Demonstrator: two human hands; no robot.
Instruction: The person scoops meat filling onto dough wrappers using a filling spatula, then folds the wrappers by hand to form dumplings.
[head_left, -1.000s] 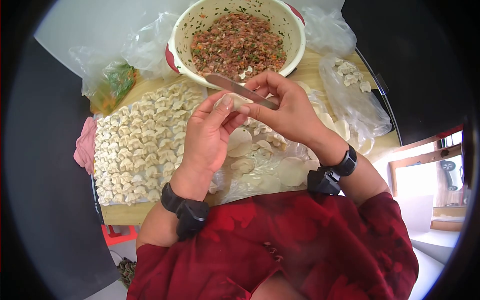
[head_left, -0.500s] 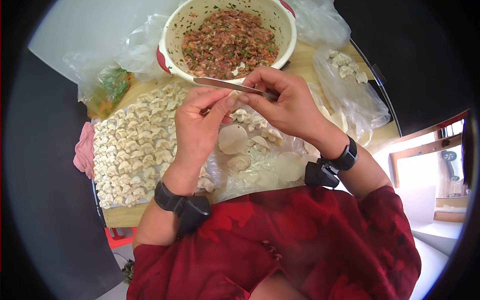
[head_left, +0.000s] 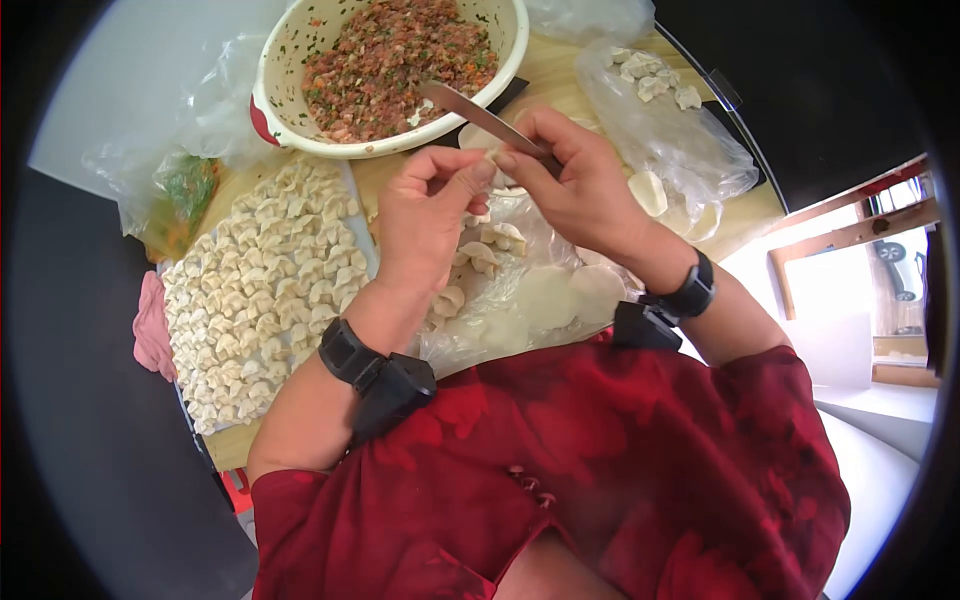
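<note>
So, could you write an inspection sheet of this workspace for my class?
Surface: pale wooden table, mostly covered.
Job's things: filling in a cream bowl; dumplings in rows; flat dough rounds.
Clutter: pink cloth at the left edge; plastic bag at right.
Hands: left hand and right hand meet at a dough piece; right also holds a metal blade.
Cables: nothing seen.
Surroundings: dark panels both sides; car visible far right.

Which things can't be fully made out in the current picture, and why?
All in the head view:
Small white dough piece: mostly covered by bare left hand and right hand.
Flat silver metal blade: near end hidden by right hand.
Round cream bowl: far rim cut off by top edge.
</note>
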